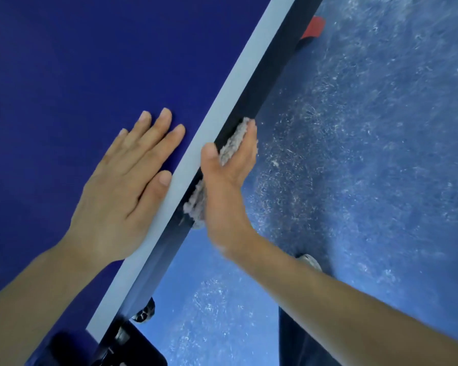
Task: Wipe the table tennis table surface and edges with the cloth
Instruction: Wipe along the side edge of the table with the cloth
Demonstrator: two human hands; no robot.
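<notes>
The dark blue table tennis table (64,62) fills the left half of the view, with a white line (238,77) running along its side and a black edge (265,83) below it. My left hand (127,186) lies flat on the blue top, fingers straight, next to the white line. My right hand (228,180) presses a grey fluffy cloth (233,143) against the black side edge, fingers straight along it and thumb on the top of the edge. Part of the cloth shows below my palm.
A speckled blue floor (368,154) lies to the right of the table. A red object (313,27) sticks out under the table at the top. Black frame hardware (132,344) sits at the bottom. My shoe (310,261) shows behind my right forearm.
</notes>
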